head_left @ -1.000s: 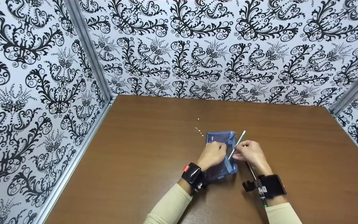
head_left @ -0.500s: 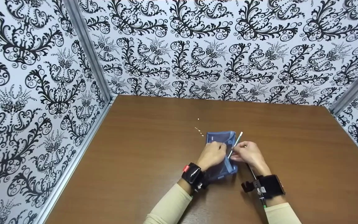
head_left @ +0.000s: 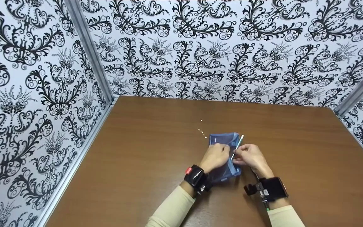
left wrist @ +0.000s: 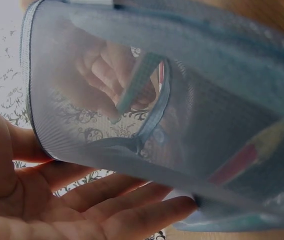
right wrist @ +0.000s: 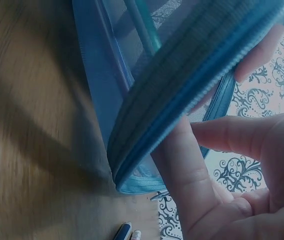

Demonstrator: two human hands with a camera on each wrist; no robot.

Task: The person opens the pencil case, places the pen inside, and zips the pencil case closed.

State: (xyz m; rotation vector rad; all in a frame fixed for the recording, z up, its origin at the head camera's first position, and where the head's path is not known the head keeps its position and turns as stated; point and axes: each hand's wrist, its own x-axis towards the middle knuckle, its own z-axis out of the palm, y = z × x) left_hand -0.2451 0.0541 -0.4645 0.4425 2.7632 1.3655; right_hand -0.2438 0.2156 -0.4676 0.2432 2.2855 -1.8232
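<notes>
In the head view, a blue see-through mesh pencil case point(head_left: 221, 138) is held by my left hand point(head_left: 215, 156), whose fingers curl at its upper edge. My right hand point(head_left: 252, 157) pinches a pale teal pencil point(head_left: 239, 145), slanted with its lower end at the zip opening. Through the mesh in the left wrist view, a green pencil point(left wrist: 138, 82) shows near the right hand's fingers, and a red pencil point(left wrist: 242, 160) with a sharpened tip lies lower. In the right wrist view, the zip edge point(right wrist: 182, 90) crosses over my right fingers. The pencil's lower end is hidden.
The case is over a brown wooden table point(head_left: 150, 142). Small bright specks point(head_left: 202, 132) lie beyond it. Patterned walls point(head_left: 200, 63) enclose the back and sides. The ends of a dark blue pencil point(right wrist: 123, 231) and a pale stick point(right wrist: 136, 235) show low in the right wrist view.
My right hand has moved slightly left toward the case, and the pale teal pencil has slid lower and farther left with it. The left hand and the case have stayed put.
</notes>
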